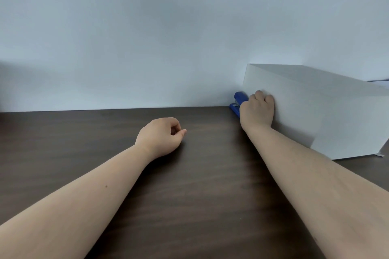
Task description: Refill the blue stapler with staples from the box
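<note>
The blue stapler (238,102) stands at the far edge of the dark wooden table (189,185), against the wall and beside a large white box (320,111). My right hand (257,109) reaches to it with fingers curled around its rear half, hiding most of it. My left hand (161,135) rests on the table at the middle, loosely curled with thumb and forefinger near each other and nothing seen in it. No staples or staple box can be made out.
The large white box takes up the far right of the table, its left face touching my right hand. A pale wall (147,38) rises right behind the table's far edge.
</note>
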Available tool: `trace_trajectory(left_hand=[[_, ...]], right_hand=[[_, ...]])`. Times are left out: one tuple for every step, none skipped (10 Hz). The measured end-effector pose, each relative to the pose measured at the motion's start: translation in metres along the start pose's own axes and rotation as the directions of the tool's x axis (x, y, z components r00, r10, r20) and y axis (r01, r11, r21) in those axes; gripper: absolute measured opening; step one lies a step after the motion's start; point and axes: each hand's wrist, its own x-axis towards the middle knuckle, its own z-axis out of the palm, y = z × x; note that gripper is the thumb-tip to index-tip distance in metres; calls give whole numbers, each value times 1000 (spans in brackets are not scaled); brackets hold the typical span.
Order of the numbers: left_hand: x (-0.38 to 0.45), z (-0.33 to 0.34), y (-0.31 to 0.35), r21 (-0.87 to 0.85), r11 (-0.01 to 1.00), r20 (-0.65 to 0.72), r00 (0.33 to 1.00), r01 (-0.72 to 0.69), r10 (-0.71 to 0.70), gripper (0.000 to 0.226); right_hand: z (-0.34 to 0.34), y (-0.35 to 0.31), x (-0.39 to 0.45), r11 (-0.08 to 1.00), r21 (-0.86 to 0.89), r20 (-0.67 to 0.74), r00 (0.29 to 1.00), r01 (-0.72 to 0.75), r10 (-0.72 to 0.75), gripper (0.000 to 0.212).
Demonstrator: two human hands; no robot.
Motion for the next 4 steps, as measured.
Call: trace_trajectory(left_hand=[[0, -1, 0, -3, 1000, -3, 1000, -2, 2, 19], [-6, -4, 2, 6, 1000, 7, 1000, 0, 0, 18], [-18, -11, 5, -10, 1000, 44, 999, 3, -3, 20], [-38, -26, 21, -34, 999, 48, 999, 1, 0, 24]], right_hand=[[5, 3, 0, 999, 35, -19, 1000, -15, 16, 23], [3, 5, -6, 996, 85, -73, 997, -15, 21, 23], [-17, 6, -18, 988, 141, -90, 994, 67, -55, 24], [-42, 7, -29, 969, 210, -79, 990, 130, -116, 29]])
